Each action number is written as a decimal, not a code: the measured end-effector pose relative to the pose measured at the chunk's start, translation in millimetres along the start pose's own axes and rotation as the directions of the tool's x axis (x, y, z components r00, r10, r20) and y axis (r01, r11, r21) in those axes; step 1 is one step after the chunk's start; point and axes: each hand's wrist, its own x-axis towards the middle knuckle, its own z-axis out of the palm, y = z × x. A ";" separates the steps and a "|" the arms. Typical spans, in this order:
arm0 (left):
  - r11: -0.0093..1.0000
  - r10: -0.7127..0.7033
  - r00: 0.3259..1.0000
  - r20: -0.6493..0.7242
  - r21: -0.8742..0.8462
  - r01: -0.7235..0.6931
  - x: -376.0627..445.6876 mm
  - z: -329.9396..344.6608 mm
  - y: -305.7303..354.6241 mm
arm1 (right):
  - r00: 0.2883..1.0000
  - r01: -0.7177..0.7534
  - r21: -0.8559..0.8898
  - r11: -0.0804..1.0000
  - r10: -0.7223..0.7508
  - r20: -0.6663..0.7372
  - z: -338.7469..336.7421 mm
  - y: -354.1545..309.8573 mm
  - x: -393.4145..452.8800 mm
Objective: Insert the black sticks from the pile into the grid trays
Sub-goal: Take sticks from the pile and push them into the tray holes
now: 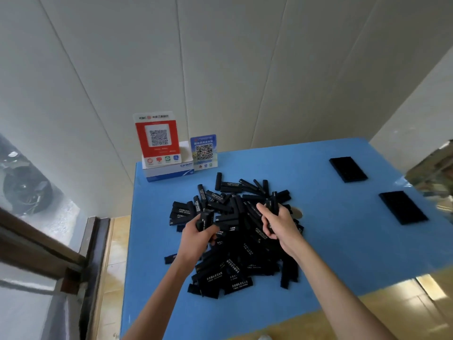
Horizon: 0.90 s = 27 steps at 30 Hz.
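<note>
Nearest us, two bare forearms reach over the blue mat-covered table (343, 241). Upon it lies the heaped pile of black printed sticks (235, 236); two black rectangular grid trays (348, 169) (402, 207) sit well apart, at right. The left hand (199, 233) and right hand (275, 223) each curl their fingers around several sticks. We judge overfull grips may shed sticks before they reach the trays.

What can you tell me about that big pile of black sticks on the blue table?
The pile of black sticks is a messy heap in the middle of the blue table. The sticks are short, matte black bars, many with small white writing, lying crisscrossed at every angle. The left hand grips a few at the pile's left side; the right hand holds some upright near its top.
</note>
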 end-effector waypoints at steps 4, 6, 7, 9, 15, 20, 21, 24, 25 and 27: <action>1.000 0.014 0.993 0.115 0.010 -0.015 2.8 51.4 13.7 | 0.995 0.050 0.036 0.998 -0.046 -0.086 -51.2 -0.7 -14.9; 0.998 0.024 0.987 0.162 0.055 -0.034 4.1 83.1 18.3 | 0.991 0.058 0.070 0.996 -0.049 -0.126 -82.4 0.2 -25.6; 0.996 0.034 0.982 0.187 0.074 -0.048 3.8 100.8 20.6 | 0.988 0.057 0.089 0.994 -0.043 -0.150 -99.4 1.3 -31.7; 0.992 0.046 0.970 0.238 0.100 -0.071 -1.7 138.7 25.6 | 0.983 0.052 0.142 0.988 -0.026 -0.184 -135.3 7.7 -44.2; 0.977 0.023 0.942 0.336 0.192 -0.093 -35.8 259.9 22.1 | 0.971 0.057 0.243 0.968 0.002 -0.238 -252.1 46.1 -87.4; 0.980 -0.006 0.929 0.371 0.186 -0.068 -76.6 368.5 13.3 | 0.972 0.059 0.241 0.969 -0.001 -0.233 -359.4 79.7 -123.4; 0.981 -0.009 0.927 0.375 0.182 -0.065 -83.7 389.7 12.6 | 0.971 0.057 0.240 0.969 0.002 -0.240 -381.2 84.3 -128.5; 0.982 -0.017 0.931 0.364 0.181 -0.053 -100.0 446.5 14.5 | 0.962 0.066 0.269 0.961 0.010 -0.272 -440.3 91.5 -140.9; 0.983 -0.016 0.934 0.358 0.177 -0.051 -104.6 462.8 16.5 | 0.960 0.071 0.276 0.959 0.009 -0.278 -458.1 92.9 -143.8; 0.983 -0.009 0.936 0.352 0.173 -0.056 -111.9 491.5 21.6 | 0.958 0.080 0.287 0.955 0.006 -0.286 -491.0 94.7 -147.4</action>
